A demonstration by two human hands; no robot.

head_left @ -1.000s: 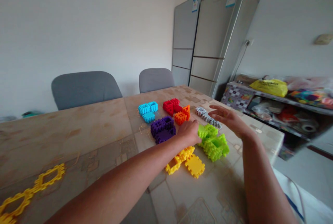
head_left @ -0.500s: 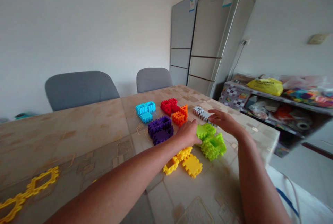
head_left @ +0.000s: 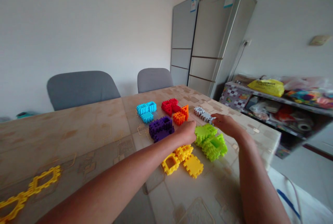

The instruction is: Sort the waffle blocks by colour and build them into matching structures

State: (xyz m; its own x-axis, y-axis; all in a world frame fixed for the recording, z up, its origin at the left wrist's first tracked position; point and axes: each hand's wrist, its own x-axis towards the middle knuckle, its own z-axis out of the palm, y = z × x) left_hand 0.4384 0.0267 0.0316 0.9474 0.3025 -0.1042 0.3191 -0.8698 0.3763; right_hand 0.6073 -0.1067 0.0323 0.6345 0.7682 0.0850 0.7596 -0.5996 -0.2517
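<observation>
My left hand (head_left: pixel 187 132) is low over the table, between purple toothed building blocks (head_left: pixel 161 129) and lime green ones (head_left: pixel 212 142). Its fingers look bent and drawn together, and their tips are hidden behind the hand, so what they hold, if anything, does not show. Beyond it are orange blocks (head_left: pixel 180 117). My right hand (head_left: pixel 225 125) is at the near end of a row of grey blocks (head_left: pixel 204 114), its fingers bent down and closed on that end. Yellow blocks (head_left: pixel 193 165) lie below my left wrist.
Light blue blocks (head_left: pixel 146 111) and red blocks (head_left: pixel 170 106) are farther back on the table (head_left: pixel 99 123). Joined yellow frames (head_left: pixel 44 180) lie at the left. Two grey chairs (head_left: pixel 83 88) are behind the table; a shelf (head_left: pixel 270 102) with bags stands right.
My right hand has come down onto the near end of the grey row, its fingers less stretched out. My left hand has shifted slightly, uncovering more of the green and yellow blocks.
</observation>
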